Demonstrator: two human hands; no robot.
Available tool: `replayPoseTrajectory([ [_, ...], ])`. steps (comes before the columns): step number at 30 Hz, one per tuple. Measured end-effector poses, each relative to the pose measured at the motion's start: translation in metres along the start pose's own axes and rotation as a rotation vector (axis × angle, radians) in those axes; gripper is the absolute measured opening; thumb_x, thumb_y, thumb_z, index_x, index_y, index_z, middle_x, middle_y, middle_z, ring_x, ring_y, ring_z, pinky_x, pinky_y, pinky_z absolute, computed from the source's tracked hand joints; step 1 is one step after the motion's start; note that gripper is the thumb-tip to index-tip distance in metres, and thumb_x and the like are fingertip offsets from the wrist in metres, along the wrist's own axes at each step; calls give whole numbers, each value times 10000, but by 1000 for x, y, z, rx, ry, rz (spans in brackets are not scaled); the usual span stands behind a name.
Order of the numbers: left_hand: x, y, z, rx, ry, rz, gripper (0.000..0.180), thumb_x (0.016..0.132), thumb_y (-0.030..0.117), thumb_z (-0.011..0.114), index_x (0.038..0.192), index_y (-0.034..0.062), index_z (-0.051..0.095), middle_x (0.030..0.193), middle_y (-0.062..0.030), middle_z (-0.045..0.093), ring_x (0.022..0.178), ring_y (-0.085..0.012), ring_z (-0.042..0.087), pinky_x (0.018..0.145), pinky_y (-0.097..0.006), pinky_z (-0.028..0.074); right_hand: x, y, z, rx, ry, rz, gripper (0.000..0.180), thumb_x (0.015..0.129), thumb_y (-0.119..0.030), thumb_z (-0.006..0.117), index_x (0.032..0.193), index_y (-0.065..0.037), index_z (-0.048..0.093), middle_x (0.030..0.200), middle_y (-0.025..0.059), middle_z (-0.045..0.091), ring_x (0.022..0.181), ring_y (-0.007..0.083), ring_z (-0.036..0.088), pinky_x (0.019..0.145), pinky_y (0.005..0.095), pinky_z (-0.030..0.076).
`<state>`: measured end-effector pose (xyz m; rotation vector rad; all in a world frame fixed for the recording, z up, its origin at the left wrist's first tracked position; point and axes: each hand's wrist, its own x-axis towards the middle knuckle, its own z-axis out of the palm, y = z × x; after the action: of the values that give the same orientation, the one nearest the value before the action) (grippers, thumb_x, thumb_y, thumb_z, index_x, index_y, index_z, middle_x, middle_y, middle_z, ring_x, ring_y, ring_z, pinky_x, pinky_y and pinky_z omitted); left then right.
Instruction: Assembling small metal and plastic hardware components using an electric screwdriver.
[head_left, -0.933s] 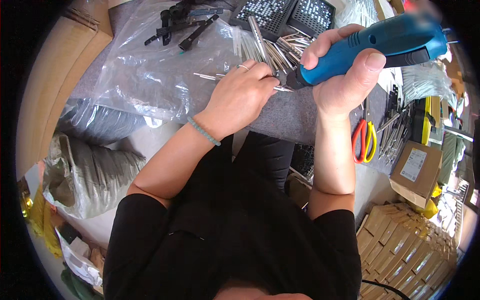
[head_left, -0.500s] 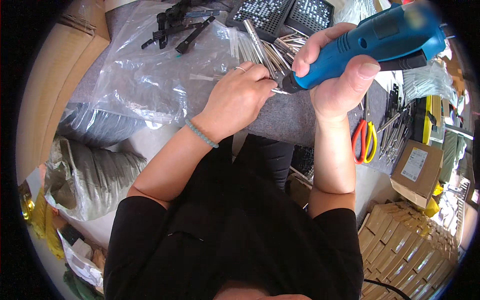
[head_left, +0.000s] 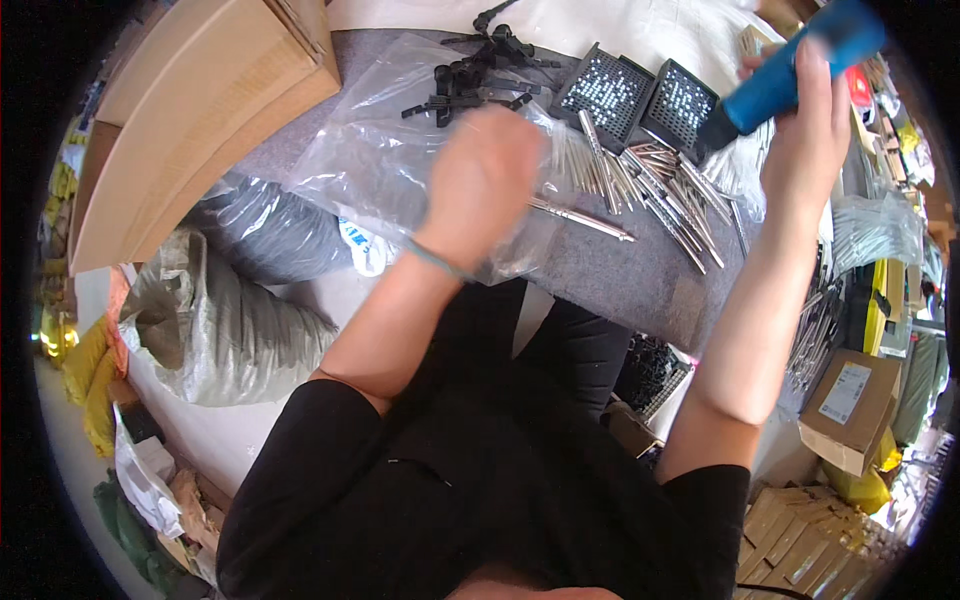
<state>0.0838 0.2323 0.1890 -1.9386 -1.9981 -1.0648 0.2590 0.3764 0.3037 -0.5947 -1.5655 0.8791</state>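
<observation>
My right hand [head_left: 812, 125] is raised at the upper right, wrapped round a blue cordless screwdriver [head_left: 775, 92]. Its black nose points down-left, close to the right-hand black perforated tray [head_left: 682, 108]. Over the clear plastic bag is my left hand [head_left: 485, 180], closed-looking but smeared by motion, so its fingers cannot be made out. A slim silver metal tube [head_left: 585, 218] stretches rightward from beside that hand across the grey mat; whether the fingers touch its hidden end cannot be told. More metal tubes [head_left: 672, 205] lie in a loose pile between my hands.
A second perforated tray [head_left: 604, 95] holds small shiny pieces. Black plastic parts [head_left: 480, 75] lie on the clear bag [head_left: 370, 150]. Cardboard boxes [head_left: 210, 110] stand at the left, with another box [head_left: 850, 410] at the right. An open woven sack [head_left: 215, 320] sits below the mat's left side.
The screwdriver in my right hand has lifted up and right, away from the tube it met at my left hand. My left hand is now apart from it, and the view has shifted.
</observation>
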Motion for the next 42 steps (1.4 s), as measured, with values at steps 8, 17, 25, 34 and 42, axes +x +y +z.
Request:
replayPoseTrajectory([
  [8,19,-54,-6,179,-175,-184,211,759,235,640,776,24,635,841,-163,613,835,-347,580,720,-413,484,42,-14,-5,-748,473,-838,360,888,-369,545,1046,-46,534,846,67,588,794,182,586,755,288,445],
  [17,-5,-53,-42,-1170,162,-586,192,875,144,576,978,-16,603,775,-36,614,727,-151,593,669,-267,483,-147,43,57,-838,-561,-398,212,768,-164,630,961,-76,621,907,55,603,825,226,590,737,319,481],
  [25,-35,-52,-35,-1972,22,-567,257,924,184,497,1114,17,540,1016,-81,603,922,-192,571,838,-324,465,-148,-2,53,-668,-351,-165,148,839,-145,564,963,-65,578,936,95,575,749,321,595,631,395,486],
  [34,-33,-32,-24,-2196,-61,-530,237,930,168,481,1123,44,539,1054,-79,595,995,-215,560,881,-342,454,-174,-18,44,-630,-323,-111,118,832,-142,595,925,-69,599,827,80,598,682,298,604,570,365,487],
  [42,-32,-10,-24,-2202,-102,-505,222,923,139,492,1116,41,539,1060,-87,590,993,-209,563,887,-345,460,-173,-20,42,-633,-300,-95,119,836,-145,592,927,-69,597,822,83,595,682,295,605,574,365,489],
])
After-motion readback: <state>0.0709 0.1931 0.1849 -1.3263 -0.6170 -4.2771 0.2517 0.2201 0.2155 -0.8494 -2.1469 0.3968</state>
